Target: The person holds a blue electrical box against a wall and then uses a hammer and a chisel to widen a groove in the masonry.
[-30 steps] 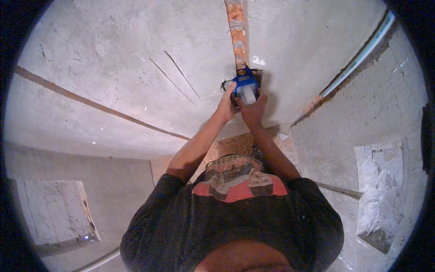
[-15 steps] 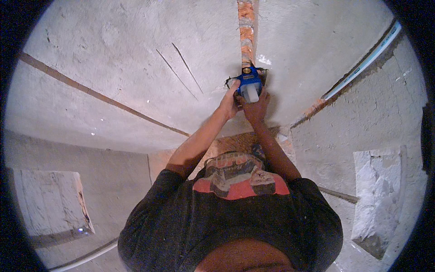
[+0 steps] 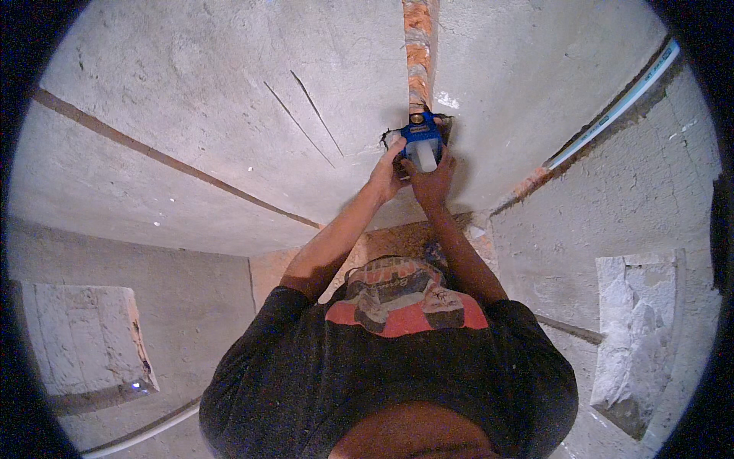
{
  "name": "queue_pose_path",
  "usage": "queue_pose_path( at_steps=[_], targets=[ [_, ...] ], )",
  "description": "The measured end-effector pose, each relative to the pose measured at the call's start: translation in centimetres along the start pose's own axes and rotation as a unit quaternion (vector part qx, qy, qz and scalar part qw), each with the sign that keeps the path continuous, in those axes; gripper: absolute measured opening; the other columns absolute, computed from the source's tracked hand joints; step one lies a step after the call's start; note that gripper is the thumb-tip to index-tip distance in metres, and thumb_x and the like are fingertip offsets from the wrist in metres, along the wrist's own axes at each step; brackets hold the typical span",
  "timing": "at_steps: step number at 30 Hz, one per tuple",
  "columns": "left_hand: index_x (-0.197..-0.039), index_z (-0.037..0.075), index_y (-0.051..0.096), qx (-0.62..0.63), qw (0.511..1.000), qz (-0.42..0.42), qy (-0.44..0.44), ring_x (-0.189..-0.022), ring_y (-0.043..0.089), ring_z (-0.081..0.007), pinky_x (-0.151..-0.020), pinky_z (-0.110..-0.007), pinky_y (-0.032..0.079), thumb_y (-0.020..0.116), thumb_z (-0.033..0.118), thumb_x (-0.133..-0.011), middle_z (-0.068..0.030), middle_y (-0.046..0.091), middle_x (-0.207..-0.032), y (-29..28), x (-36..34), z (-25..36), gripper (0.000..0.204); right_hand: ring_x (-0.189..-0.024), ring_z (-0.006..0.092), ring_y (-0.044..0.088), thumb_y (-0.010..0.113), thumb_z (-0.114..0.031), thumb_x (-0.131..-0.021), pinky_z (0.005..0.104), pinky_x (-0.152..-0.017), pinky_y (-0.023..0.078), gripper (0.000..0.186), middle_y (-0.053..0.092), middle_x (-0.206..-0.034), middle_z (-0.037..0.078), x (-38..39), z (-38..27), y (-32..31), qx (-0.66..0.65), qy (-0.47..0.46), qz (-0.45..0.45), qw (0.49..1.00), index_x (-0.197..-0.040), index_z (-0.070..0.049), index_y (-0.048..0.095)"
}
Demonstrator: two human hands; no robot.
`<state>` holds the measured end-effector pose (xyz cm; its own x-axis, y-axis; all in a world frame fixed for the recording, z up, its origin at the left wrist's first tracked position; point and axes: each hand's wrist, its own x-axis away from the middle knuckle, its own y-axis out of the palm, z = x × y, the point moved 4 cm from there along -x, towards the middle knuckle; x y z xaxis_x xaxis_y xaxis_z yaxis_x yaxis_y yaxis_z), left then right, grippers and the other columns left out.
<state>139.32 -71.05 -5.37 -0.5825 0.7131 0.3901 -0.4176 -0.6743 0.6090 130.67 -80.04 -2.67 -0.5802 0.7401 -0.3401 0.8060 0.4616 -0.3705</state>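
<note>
A blue plumbing valve body (image 3: 420,132) with a brass port at its top and a pale, translucent block in its middle sits at a rough recess cut in the plastered wall. My left hand (image 3: 388,177) grips its left side, the thumb pointing up along the edge. From below and the right, my right hand (image 3: 433,183) is closed on the lower right side, its thumb near the pale block. The fingers behind the body are hidden. Directly above the brass port runs a chased groove (image 3: 417,53) with orange brick showing.
Bare plaster wall (image 3: 191,99) surrounds the recess, with two thin slits left of it. A brown groove (image 3: 176,164) crosses the left side. At right, a light-blue pipe (image 3: 615,111) lies in another groove. White-backed openings (image 3: 84,336) and pale panels (image 3: 636,336) flank me.
</note>
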Motion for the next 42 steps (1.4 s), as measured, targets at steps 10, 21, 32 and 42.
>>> queue_pose_path(
  at_steps=[10,21,32,42],
  targets=[
    [-0.08,0.015,0.056,-0.001,1.0,0.005,0.003,-0.055,0.057,-0.0134,-0.052,-0.03,0.049,0.061,0.053,-0.084,0.0022,0.057,-0.063,0.4,1.0,0.8,0.039,-0.108,0.0417,0.048,0.083,-0.028,-0.062,0.0499,-0.094,0.039,0.086,0.05,-0.117,0.025,0.1,-2.2,-1.2,-0.035,-0.023,0.007,0.999,-0.129,0.002,0.039],
    [-0.085,0.016,0.055,-0.006,0.999,0.021,0.025,-0.055,0.052,-0.0085,-0.067,-0.031,0.05,0.061,0.052,-0.084,0.0082,0.051,-0.059,2.8,1.7,1.4,0.037,-0.111,0.0413,0.043,0.086,-0.027,-0.053,0.0503,-0.096,0.036,0.095,0.046,-0.121,0.024,-0.5,-0.7,-0.8,-0.031,-0.041,0.03,0.998,-0.128,0.002,0.035],
    [-0.084,0.017,0.052,-0.017,1.0,0.024,-0.002,-0.056,0.049,-0.0076,-0.068,-0.034,0.048,0.06,0.054,-0.084,0.0101,0.047,-0.059,2.4,2.0,1.2,0.038,-0.108,0.0417,0.043,0.086,-0.029,-0.055,0.0514,-0.093,0.035,0.095,0.046,-0.117,0.025,-0.8,-0.4,-0.7,-0.055,-0.048,0.024,0.997,-0.129,0.0,0.034],
    [-0.08,0.014,0.055,-0.021,0.998,0.063,0.012,-0.056,0.053,-0.0119,-0.055,-0.03,0.046,0.057,0.059,-0.083,0.005,0.054,-0.063,2.7,1.9,1.2,0.045,-0.107,0.0406,0.045,0.086,-0.027,-0.059,0.0496,-0.093,0.037,0.087,0.047,-0.115,0.025,-1.3,-0.1,-1.0,-0.077,-0.06,0.013,0.995,-0.126,0.001,0.038]
  ],
)
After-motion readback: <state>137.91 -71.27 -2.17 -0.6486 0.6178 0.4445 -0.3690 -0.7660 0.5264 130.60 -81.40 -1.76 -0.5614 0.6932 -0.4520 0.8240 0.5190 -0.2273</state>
